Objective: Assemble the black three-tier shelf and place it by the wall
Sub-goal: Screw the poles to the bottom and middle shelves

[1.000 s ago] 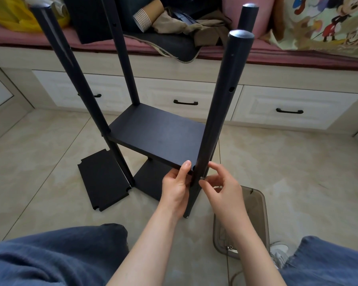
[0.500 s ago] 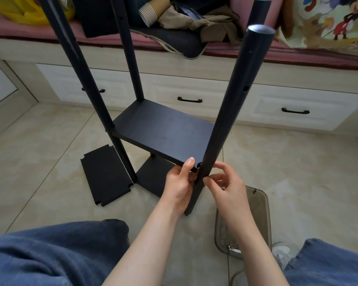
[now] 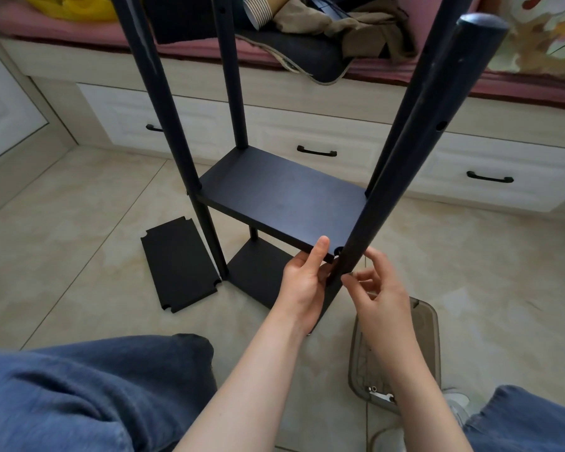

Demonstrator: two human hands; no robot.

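The half-built black shelf stands on the tiled floor with several upright poles. Its middle board [image 3: 281, 197] sits between them, and a lower board [image 3: 258, 272] lies near the floor. My left hand [image 3: 304, 282] grips the near right corner of the middle board, thumb on top. My right hand [image 3: 377, 288] pinches a small screw against the near right pole [image 3: 415, 135], just below the board's corner. A loose third board [image 3: 180, 265] lies flat on the floor to the left.
A smoky clear plastic tray [image 3: 428, 324] with small hardware sits on the floor under my right forearm. White drawers [image 3: 317, 148] with black handles run behind the shelf, under a pink cushioned bench piled with clothes. My knees in blue jeans fill the bottom corners.
The view has moved closer and tilted down. Both hands stay at the same corner; my right fingers have shifted slightly at the screw on the pole.
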